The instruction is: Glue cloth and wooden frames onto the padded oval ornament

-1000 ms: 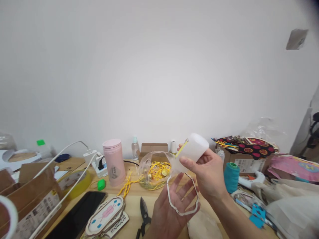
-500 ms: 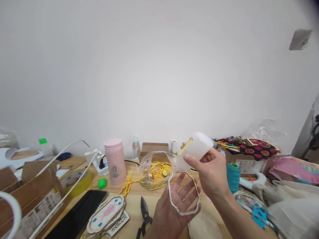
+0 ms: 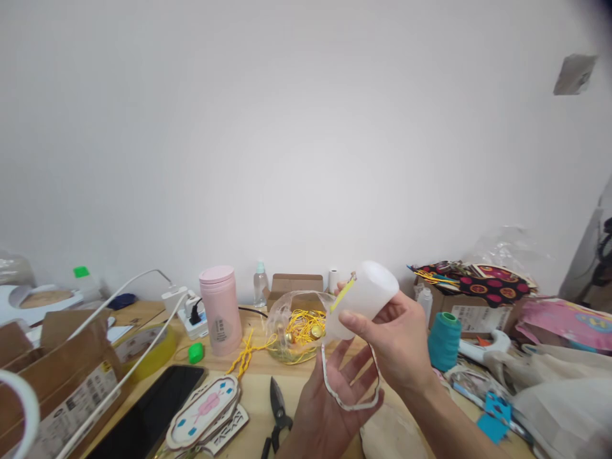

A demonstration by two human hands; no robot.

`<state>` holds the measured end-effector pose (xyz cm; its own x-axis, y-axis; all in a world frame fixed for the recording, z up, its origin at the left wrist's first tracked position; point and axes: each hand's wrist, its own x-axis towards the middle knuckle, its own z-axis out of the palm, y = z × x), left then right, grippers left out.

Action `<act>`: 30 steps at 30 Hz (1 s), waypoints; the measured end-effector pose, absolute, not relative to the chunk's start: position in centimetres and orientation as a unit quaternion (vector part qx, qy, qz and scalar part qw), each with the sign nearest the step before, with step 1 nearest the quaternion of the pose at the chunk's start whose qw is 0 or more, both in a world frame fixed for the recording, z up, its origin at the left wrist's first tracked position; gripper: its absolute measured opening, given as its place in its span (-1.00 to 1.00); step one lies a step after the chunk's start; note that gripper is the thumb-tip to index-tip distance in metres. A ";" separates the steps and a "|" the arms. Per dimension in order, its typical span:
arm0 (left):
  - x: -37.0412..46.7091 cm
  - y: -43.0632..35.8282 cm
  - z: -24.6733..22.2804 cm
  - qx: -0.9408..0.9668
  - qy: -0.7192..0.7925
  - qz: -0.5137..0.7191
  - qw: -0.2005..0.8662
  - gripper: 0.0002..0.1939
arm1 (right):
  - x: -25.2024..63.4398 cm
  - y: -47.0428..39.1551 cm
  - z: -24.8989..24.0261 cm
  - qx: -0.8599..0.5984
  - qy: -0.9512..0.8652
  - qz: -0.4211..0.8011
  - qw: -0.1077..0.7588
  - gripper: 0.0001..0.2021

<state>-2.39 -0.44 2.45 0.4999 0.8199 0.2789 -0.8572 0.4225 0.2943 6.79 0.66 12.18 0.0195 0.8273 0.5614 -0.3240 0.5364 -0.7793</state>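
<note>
Up in the right hand [image 3: 399, 338] now, a white cylinder [image 3: 370, 290] is gripped firmly, thumb across its near side, fingers wrapped behind. Its long axis is tilted: the rounded end is pointed up and to the right, the other end down and to the left, with a yellow strip [image 3: 343, 294] laid along its flank.

And just below, across the left hand [image 3: 329, 392], a thin white ring [image 3: 354, 407] is borne; the palm is turned up, the fingers are well spread, and no tight grip can be made out.

Here is the relation that matters: the cylinder's lower end is set over the ring's upper edge, which is hidden there; whether they are touching cannot be told. The cylinder is held by the right hand, the ring by the left, which is placed lower and nearer.

Beyond the hands, yellow cord [image 3: 306, 325] is heaped in a clear bag [image 3: 288, 303]; scissors [image 3: 277, 401] are laid to the left.
</note>
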 end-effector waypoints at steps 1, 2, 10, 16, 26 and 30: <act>-2.4 -0.4 2.5 0.201 -0.045 0.499 0.842 -0.59 | 6.7 0.6 12.2 -0.227 -0.554 0.422 0.681 -0.78; -2.4 -0.5 2.6 0.201 -0.042 0.499 0.842 -0.59 | 6.7 0.6 12.2 -0.228 -0.551 0.418 0.685 -0.79; -2.6 -0.4 2.5 0.200 -0.033 0.502 0.841 -0.57 | 6.8 0.7 12.1 -0.240 -0.564 0.404 0.679 -0.76; -2.6 -0.3 2.3 0.201 -0.046 0.498 0.842 -0.57 | 6.6 0.6 12.0 -0.237 -0.549 0.407 0.691 -0.78; -2.5 -0.4 2.5 0.190 -0.044 0.499 0.844 -0.55 | 6.5 0.3 12.0 -0.226 -0.545 0.432 0.682 -0.78; -2.6 -0.4 2.6 0.184 -0.033 0.505 0.843 -0.57 | 6.3 -0.1 12.4 -0.227 -0.564 0.449 0.655 -0.75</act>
<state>-2.59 -0.43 2.60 0.4873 0.8390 0.2421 -0.8636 0.4218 0.2762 6.34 -0.09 12.38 -0.0391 0.8442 0.5346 -0.3322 0.4936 -0.8038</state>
